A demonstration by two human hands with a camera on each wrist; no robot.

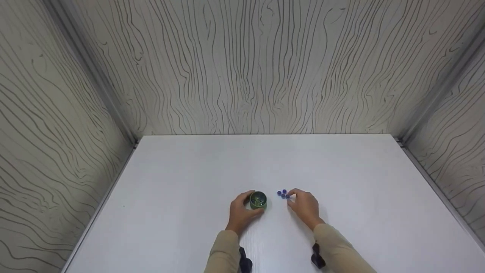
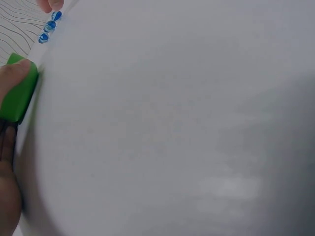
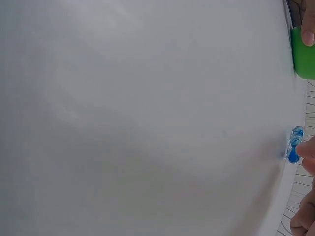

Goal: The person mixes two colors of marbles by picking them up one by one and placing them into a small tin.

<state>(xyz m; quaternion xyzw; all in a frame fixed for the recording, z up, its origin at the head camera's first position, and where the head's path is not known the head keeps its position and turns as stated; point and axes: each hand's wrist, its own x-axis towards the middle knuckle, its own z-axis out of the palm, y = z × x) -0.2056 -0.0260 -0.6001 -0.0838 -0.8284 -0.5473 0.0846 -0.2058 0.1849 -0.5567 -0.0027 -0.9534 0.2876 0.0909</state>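
My left hand (image 1: 240, 213) grips a small green cup (image 1: 265, 205) from its left side, thumb at the near side and fingers behind. Some shiny marbles lie inside the cup. Just to the right, several blue marbles (image 1: 283, 196) form a tight cluster on the white table. The thumb and forefinger of my right hand (image 1: 305, 206) pinch the rightmost marble (image 1: 288, 196) at table level. In the left wrist view, the marbles (image 2: 50, 26) show blue and white swirls. The right wrist view catches the pinching fingertips (image 3: 306, 150) against the marbles, partly covering them.
The white table (image 1: 182, 170) stretches to both sides and behind the cup. Panels with a wood-line pattern (image 1: 242, 68) stand along its back, left and right edges. A dark strap piece (image 1: 245, 261) sits at each sleeve.
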